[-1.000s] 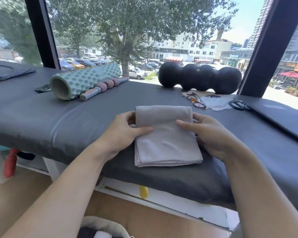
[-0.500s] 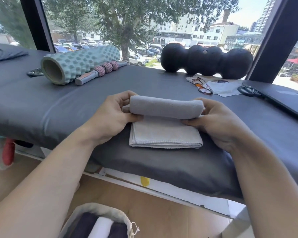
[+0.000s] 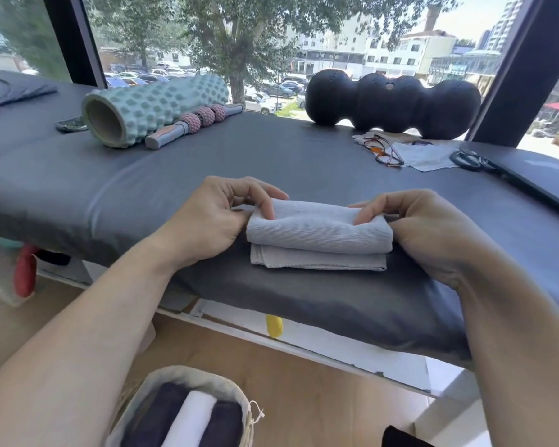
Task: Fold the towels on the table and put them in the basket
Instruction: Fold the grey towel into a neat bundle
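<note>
1. A grey towel lies on the near part of the table, which is covered in a dark grey sheet. It is folded over itself, its upper layer a rounded fold lying on a flat lower layer that sticks out towards the table's near edge.
2. The left hand is at the towel's left end. Its fingers curl down over the top of the fold and the thumb sits against the end, so the hand is pinched on the cloth.
3. The right hand is at the right end. Its fingers bend onto the top of the fold and the thumb lies along the end below, also gripping the towel.
4. The towel spans the gap between the two hands, with the fingertips of both pressing on its upper layer.
5. A basket stands on the floor below the table's near edge, with dark and white folded towels in it.
</note>
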A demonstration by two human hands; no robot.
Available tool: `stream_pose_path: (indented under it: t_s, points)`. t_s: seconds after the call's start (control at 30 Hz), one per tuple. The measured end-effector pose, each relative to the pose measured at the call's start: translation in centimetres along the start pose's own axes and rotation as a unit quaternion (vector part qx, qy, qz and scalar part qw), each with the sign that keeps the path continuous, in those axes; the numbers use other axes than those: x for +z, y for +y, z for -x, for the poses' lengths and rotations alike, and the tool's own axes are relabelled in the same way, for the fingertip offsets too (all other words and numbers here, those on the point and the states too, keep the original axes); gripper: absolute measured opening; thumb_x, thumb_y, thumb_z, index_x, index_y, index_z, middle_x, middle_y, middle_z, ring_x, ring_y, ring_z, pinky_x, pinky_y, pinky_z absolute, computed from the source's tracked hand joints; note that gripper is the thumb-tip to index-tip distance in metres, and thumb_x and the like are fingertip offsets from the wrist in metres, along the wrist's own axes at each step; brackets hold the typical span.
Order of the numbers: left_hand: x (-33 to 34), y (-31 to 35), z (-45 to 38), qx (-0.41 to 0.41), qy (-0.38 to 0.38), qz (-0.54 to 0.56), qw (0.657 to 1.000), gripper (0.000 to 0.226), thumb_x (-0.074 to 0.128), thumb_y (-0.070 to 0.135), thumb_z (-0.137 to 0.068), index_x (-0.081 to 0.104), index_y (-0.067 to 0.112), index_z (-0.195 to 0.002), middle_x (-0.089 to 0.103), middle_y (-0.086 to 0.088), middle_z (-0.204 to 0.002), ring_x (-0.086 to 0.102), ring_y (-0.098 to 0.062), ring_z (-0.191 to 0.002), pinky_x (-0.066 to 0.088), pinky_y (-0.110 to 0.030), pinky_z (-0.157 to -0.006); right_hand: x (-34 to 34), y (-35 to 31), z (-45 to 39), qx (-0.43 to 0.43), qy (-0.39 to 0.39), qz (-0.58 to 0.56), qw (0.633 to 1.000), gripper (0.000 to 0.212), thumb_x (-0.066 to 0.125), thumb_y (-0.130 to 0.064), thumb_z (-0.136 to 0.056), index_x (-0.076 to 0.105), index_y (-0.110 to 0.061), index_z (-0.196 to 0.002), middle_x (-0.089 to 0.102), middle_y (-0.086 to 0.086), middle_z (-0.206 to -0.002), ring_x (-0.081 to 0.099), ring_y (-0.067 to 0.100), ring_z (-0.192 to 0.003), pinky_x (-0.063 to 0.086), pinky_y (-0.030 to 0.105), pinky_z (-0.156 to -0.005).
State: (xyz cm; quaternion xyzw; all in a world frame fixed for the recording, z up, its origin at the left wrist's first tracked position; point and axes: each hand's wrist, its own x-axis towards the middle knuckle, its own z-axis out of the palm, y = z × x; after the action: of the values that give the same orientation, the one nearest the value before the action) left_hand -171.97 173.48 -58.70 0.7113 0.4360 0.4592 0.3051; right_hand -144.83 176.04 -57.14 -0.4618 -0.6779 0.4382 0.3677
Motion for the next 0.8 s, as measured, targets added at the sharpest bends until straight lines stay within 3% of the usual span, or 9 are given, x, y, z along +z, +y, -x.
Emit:
stream_pose_path:
  t_s: [0.13,0.2,0.27,0.37,0.47,0.53,0.6,0.67,0.8]
  points:
    - [0.0,0.5,0.5,-0.019,-0.014,-0.012,1.000,0.050,0.049,-0.016,-0.088,0.073,0.019,-0.063,0.073,0.007,-0.112,0.064,-0.010,-0.114,0.048,-0.029,-0.098,0.0,-0.5,0.7,0.018,0.002,0.026,0.999,0.055,0.039,0.020,-0.085,0.075,-0.014,-0.060,0.078,-0.006,-0.104,0.073,0.026,-0.100,0.055,0.050,-0.097]
    - [0.0,0.9,0.9,-0.033,-0.023,0.025,0.999,0.037,0.048,-0.001,-0.086,0.074,0.013,-0.064,0.073,0.005,-0.114,0.063,-0.013,-0.115,0.043,-0.031,-0.099,0.1,-0.8,1.0,0.021,0.017,0.035,0.999,0.053,0.035,0.017,-0.080,0.074,-0.013,-0.058,0.078,-0.006,-0.100,0.071,0.027,-0.103,0.053,0.047,-0.100]
    - [0.3,1.2,1.3,-0.037,-0.015,0.032,0.999,0.028,0.063,0.018,-0.092,0.074,0.011,-0.067,0.073,0.004,-0.114,0.065,-0.014,-0.112,0.042,-0.031,-0.099,0.2,-1.3,1.2,0.012,0.026,0.040,0.999,0.047,0.037,0.010,-0.078,0.074,-0.012,-0.058,0.078,-0.006,-0.097,0.069,0.026,-0.104,0.050,0.041,-0.104]
    - [1.1,1.4,2.0,-0.019,0.026,-0.007,0.999,0.025,0.081,0.031,-0.075,0.071,0.016,-0.092,0.072,0.008,-0.112,0.068,-0.011,-0.106,0.051,-0.023,-0.088,0.3,-1.5,1.5,-0.005,0.027,0.075,0.997,0.030,0.059,-0.020,-0.086,0.069,-0.012,-0.059,0.073,-0.005,-0.087,0.064,0.031,-0.087,0.048,0.039,-0.089]
    - [1.2,1.3,2.5,-0.034,0.001,0.000,0.999,0.055,0.084,0.031,-0.069,0.063,0.028,-0.120,0.069,0.008,-0.117,0.067,-0.011,-0.104,0.054,-0.020,-0.083,0.4,-1.2,1.9,-0.035,0.004,0.116,0.993,0.041,0.089,-0.051,-0.061,0.063,-0.021,-0.072,0.067,0.002,-0.089,0.058,0.024,-0.079,0.046,0.038,-0.076]
    - [1.1,1.6,2.8,-0.050,-0.024,-0.022,0.998,0.063,0.085,0.035,-0.067,0.061,0.034,-0.125,0.067,0.012,-0.118,0.067,-0.007,-0.103,0.054,-0.019,-0.084,0.2,-1.4,2.2,-0.022,-0.034,0.103,0.994,0.063,0.096,-0.047,-0.049,0.065,-0.034,-0.103,0.070,-0.002,-0.109,0.068,0.017,-0.093,0.057,0.034,-0.083]
    - [1.1,2.0,2.9,-0.056,-0.059,-0.072,0.994,0.066,0.087,0.038,-0.068,0.059,0.042,-0.127,0.066,0.014,-0.115,0.066,-0.004,-0.103,0.054,-0.018,-0.084,-0.2,-1.7,2.5,-0.021,-0.081,0.149,0.985,0.084,0.093,-0.042,-0.052,0.057,-0.043,-0.127,0.068,-0.010,-0.114,0.067,0.005,-0.099,0.057,0.027,-0.087]
    - [1.3,2.3,3.0,-0.041,-0.058,-0.089,0.994,0.065,0.088,0.032,-0.072,0.057,0.045,-0.128,0.066,0.012,-0.111,0.066,-0.006,-0.101,0.053,-0.017,-0.082,-0.2,-1.9,2.8,-0.056,-0.085,0.205,0.973,0.075,0.094,-0.039,-0.058,0.062,-0.044,-0.125,0.067,-0.018,-0.113,0.063,-0.002,-0.102,0.055,0.022,-0.088]
    - [1.7,3.2,2.1,0.037,0.054,-0.121,0.991,0.063,0.088,0.020,-0.073,0.060,0.043,-0.125,0.061,0.017,-0.115,0.059,-0.003,-0.105,0.043,-0.006,-0.081,0.6,-2.0,2.3,-0.183,0.043,0.194,0.963,0.064,0.096,-0.027,-0.060,0.068,-0.038,-0.116,0.067,-0.021,-0.107,0.061,-0.001,-0.101,0.048,0.017,-0.084]
